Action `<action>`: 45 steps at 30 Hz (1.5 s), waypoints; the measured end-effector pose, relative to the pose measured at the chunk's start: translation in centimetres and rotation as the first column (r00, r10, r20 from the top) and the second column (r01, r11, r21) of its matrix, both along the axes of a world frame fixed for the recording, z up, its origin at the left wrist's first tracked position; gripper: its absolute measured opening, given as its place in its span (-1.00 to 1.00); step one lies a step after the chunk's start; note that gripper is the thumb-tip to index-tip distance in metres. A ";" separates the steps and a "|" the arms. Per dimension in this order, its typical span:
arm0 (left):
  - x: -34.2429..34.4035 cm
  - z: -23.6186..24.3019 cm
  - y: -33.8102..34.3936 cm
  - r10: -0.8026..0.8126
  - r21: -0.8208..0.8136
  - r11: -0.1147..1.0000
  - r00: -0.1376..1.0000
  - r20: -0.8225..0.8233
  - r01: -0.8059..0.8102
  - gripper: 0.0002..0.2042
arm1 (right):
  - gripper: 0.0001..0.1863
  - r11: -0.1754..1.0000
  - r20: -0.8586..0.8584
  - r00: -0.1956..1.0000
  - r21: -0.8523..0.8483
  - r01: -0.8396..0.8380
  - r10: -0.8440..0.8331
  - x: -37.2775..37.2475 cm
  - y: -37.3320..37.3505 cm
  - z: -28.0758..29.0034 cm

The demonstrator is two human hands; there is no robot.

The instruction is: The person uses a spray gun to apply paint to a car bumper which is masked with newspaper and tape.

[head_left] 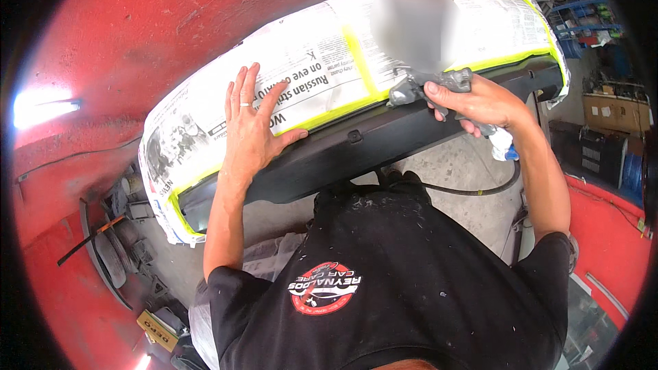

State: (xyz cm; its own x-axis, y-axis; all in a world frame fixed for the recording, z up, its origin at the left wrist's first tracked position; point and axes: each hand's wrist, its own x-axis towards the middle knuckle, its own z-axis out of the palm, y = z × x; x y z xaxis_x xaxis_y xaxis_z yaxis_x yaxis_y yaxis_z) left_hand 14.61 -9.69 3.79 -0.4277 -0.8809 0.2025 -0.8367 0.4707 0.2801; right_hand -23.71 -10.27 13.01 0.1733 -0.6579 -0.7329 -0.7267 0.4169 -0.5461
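Note:
A long panel is covered in newspaper (192,106) edged with yellow masking tape (360,58), leaving a dark plastic strip (308,168) bare along its near side. My left hand (253,116) rests with spread fingers on the paper, thumb on the tape at the strip's upper edge; it holds nothing. My right hand (473,106) grips a grey, grimy spray gun (411,89) held over the strip toward the right. A large blurred grey shape sits above the gun's head, its detail hidden. A white-and-blue fitting (502,142) hangs below that hand.
Red walls (89,41) surround the panel. A black hose (466,190) curves over the concrete floor (480,219). Cardboard boxes (610,113) and dark cases stand at right. Old parts (120,264), curved strips and another box (157,329) lie at left. A lit tube lamp (44,109) is mounted at far left.

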 end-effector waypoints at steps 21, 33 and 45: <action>20.7 -6.4 15.5 0.759 -0.271 0.461 0.534 -0.372 -0.845 -0.66 | -0.31 0.966 0.035 0.966 0.018 -0.257 0.256 15.7 -2.2 -0.7; 17.2 -5.1 14.9 0.664 -0.219 0.609 0.641 -0.385 -0.762 -0.75 | -0.29 0.991 0.039 0.991 0.040 -0.130 0.129 13.4 -1.1 0.8; 8.5 -2.0 5.7 0.123 -0.099 0.982 0.944 -0.306 -0.160 -0.60 | -0.31 0.985 -0.054 0.984 -0.009 0.172 -0.172 6.5 2.1 1.4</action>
State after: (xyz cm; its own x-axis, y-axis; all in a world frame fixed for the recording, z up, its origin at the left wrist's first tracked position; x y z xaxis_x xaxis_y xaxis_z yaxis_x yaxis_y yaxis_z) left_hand 23.08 -4.03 1.81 -0.2044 -0.8891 0.4095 -0.7845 0.3990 0.4747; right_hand -17.18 -8.18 14.40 0.0174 -0.6780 -0.7349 -0.6731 0.5356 -0.5100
